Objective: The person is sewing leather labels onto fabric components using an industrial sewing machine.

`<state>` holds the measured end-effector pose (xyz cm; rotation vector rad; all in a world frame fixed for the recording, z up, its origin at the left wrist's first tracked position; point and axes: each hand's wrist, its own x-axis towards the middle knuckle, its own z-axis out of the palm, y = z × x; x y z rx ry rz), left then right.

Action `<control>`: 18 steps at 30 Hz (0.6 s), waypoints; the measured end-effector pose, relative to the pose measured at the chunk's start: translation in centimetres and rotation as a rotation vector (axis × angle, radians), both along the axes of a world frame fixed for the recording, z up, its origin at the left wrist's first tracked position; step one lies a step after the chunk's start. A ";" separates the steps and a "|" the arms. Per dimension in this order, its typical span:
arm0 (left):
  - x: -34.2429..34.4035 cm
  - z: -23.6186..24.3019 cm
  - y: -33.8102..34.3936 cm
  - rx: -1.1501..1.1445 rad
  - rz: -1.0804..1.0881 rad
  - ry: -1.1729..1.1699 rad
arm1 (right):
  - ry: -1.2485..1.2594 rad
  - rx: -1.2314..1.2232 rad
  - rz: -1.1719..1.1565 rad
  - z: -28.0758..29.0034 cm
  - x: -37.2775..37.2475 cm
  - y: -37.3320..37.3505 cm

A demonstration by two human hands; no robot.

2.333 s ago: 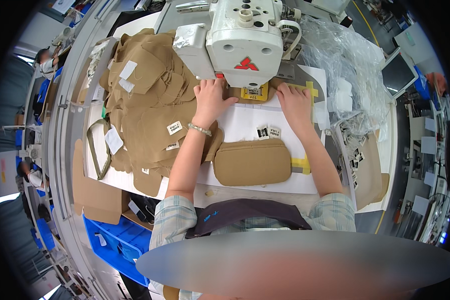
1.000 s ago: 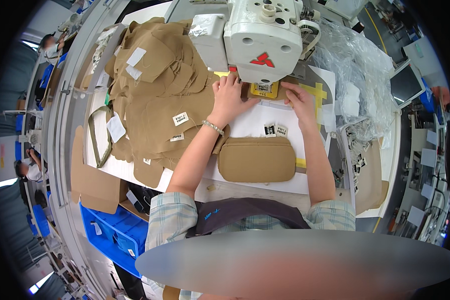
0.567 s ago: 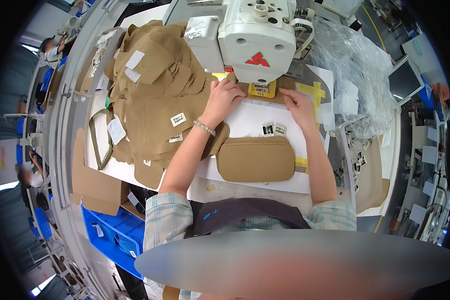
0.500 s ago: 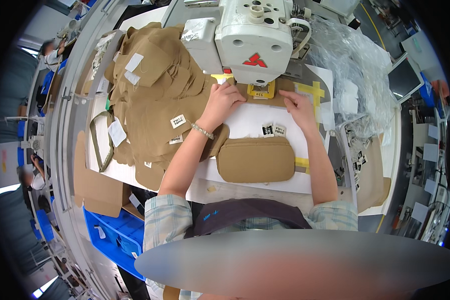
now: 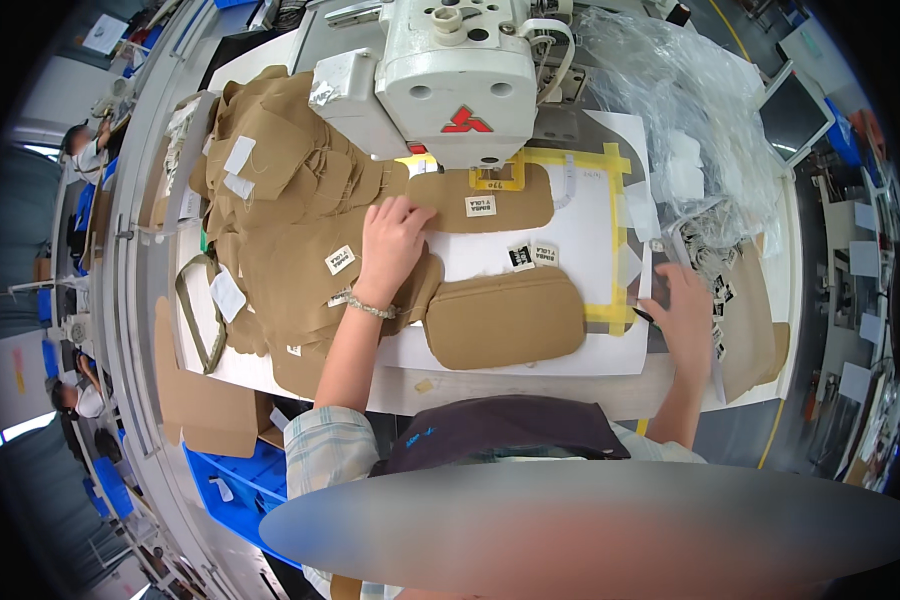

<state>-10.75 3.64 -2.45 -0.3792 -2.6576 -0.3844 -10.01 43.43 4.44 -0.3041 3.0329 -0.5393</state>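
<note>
A brown fabric panel with a white label lies partly under the yellow frame of the white sewing machine. My left hand is at the panel's left lower corner, fingers bent and together over its edge. Farther right, my right hand is above the table edge with index finger and thumb apart. A small dark pointed tool shows beside its thumb; whether the hand grips it is unclear. Nearer me lies a padded brown fabric piece, with two loose labels just beyond it.
Brown fabric pieces are heaped on the left. Clear plastic wrap lies at the back right, near a bin edge with many labels. A blue crate stands at lower left. Yellow tape marks the white sheet.
My right hand has left the panel and moved right and nearer me. The panel has shifted toward me and left with my left hand, so its label shows beyond the yellow frame.
</note>
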 end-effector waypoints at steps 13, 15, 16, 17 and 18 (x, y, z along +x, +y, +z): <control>-0.4 1.3 0.4 0.542 0.318 -0.339 | -0.129 -0.246 -0.098 -2.8 5.2 4.5; -0.8 1.0 -0.3 0.744 0.316 -0.444 | -0.141 -0.213 -0.051 -2.5 5.0 4.7; -1.1 0.3 -1.0 0.925 0.292 -0.496 | -0.155 -0.246 -0.056 -2.3 4.9 4.8; -1.5 0.2 -1.2 1.106 0.258 -0.548 | -0.168 -0.276 -0.066 -2.1 4.8 4.9; -1.8 0.1 -1.2 1.112 0.262 -0.541 | -0.165 -0.273 -0.058 -1.7 4.5 4.9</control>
